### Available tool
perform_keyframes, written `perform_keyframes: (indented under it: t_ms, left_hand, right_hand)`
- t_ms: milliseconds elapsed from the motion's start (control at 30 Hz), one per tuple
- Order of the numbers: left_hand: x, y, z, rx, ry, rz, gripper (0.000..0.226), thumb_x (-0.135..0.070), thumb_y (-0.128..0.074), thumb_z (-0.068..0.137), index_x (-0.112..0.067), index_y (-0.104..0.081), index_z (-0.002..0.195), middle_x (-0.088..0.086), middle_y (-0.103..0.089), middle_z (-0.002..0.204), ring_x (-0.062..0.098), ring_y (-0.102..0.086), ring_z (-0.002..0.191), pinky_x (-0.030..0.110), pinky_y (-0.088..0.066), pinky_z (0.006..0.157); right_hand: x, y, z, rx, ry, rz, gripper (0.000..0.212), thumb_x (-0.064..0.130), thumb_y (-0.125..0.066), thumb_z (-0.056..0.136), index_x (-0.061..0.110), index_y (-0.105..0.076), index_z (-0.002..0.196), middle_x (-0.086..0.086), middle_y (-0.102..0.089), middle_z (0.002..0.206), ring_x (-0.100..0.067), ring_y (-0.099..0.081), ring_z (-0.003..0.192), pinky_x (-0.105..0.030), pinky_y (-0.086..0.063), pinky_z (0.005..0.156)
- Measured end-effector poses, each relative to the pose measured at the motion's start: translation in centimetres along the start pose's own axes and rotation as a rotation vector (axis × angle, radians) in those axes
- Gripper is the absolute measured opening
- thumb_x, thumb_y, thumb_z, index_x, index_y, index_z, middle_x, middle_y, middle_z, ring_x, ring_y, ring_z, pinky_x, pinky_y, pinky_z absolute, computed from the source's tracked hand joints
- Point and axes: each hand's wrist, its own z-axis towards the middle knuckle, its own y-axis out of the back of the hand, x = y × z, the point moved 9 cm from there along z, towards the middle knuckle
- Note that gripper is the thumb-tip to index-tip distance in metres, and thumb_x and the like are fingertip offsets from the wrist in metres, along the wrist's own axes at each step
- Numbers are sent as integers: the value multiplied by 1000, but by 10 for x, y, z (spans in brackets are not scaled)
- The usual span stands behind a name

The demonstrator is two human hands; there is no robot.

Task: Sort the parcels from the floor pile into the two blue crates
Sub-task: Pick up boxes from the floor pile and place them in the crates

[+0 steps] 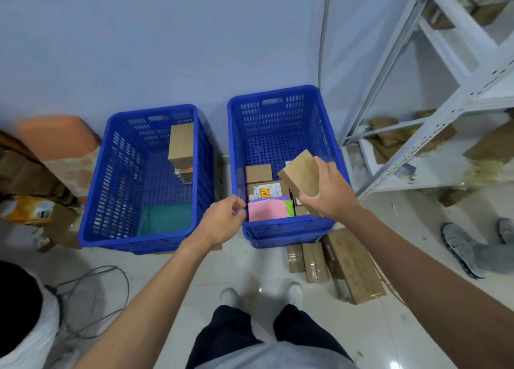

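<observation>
Two blue crates stand side by side against the wall. The left crate (96, 201) holds an upright brown box (181, 143) and a teal bag (164, 218). The right crate (278, 228) holds several small boxes (258, 173), a pink mailer (267, 208) and a green packet. My right hand (329, 190) grips a small brown cardboard box (301, 172), tilted, over the right crate. My left hand (222, 221) hovers between the two crates at their front rims, fingers loosely curled, holding nothing I can see.
Flat brown parcels (353, 265) lie on the floor in front of the right crate. A white metal shelf (434, 112) with parcels stands at the right. Another person's shoes (461, 249) are at the right. Boxes and bags pile at the left, cables (91, 293) on the floor.
</observation>
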Motion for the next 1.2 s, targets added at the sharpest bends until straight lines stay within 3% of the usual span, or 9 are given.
perform_keyframes:
  t_ms: [300, 467, 600, 700, 767, 833, 967, 1200]
  left_hand:
    - [2, -23, 91, 116, -21, -16, 11, -27, -54, 100, -29, -62, 107, -10, -65, 104, 15, -62, 99, 31, -50, 80]
    - [18, -55, 136, 168, 19, -7, 13, -23, -56, 99, -23, -66, 106, -6, -70, 96, 18, -67, 94, 34, -53, 88]
    - [38, -90, 158, 201, 61, -31, 17, -25, -53, 99, -28, -66, 108, -5, -71, 97, 17, -61, 80, 33, -51, 77]
    - [49, -114, 174, 211, 88, -41, 19, -25, -52, 100, -29, -66, 112, -9, -69, 102, 15, -62, 81, 29, -48, 71]
    - [53, -129, 184, 221, 97, -39, 18, -24, -53, 99, -29, -66, 111, -12, -68, 102, 15, -65, 89, 31, -53, 79]
    - [52, -144, 193, 244, 95, -56, 15, -25, -54, 100, -26, -66, 108, -10, -69, 102, 14, -65, 94, 32, -54, 86]
    - [42, -166, 217, 279, 51, -35, 17, -25, -53, 101, -22, -67, 109, -6, -70, 101, 15, -65, 94, 31, -53, 86]
    - [36, -185, 242, 326, 17, 98, 19, -24, -47, 102, -18, -64, 110, 3, -70, 102, 20, -67, 89, 39, -58, 82]
  right_hand:
    - [-33, -39, 85, 79, 73, -282, 108, 53, -70, 74, 12, -13, 155, -10, -41, 137, -31, -41, 125, -47, -39, 102]
    - [-62, -97, 120, 215, 102, -423, 112, 54, -74, 74, 7, -10, 154, -17, -39, 139, -37, -43, 127, -51, -40, 99]
    - [-93, -145, 137, 342, 121, -531, 117, 53, -75, 76, 5, -3, 155, -15, -36, 143, -33, -46, 127, -48, -42, 102]
    - [-120, -184, 147, 466, 123, -570, 124, 55, -78, 71, 6, -1, 155, -14, -30, 150, -32, -44, 131, -50, -40, 106]
    - [-136, -208, 151, 538, 124, -598, 126, 57, -80, 67, 7, -4, 154, -14, -28, 152, -32, -44, 131, -52, -40, 106]
    - [-147, -227, 152, 599, 140, -640, 123, 56, -80, 68, 7, -6, 153, -14, -27, 153, -32, -45, 129, -51, -43, 102]
    - [-162, -257, 156, 692, 168, -667, 111, 44, -81, 76, 6, -11, 153, -16, -26, 153, -35, -42, 131, -51, -41, 101]
    - [-176, -289, 156, 719, 219, -723, 74, 42, -63, 88, 10, -28, 145, -14, -36, 141, -33, -47, 121, -46, -43, 93]
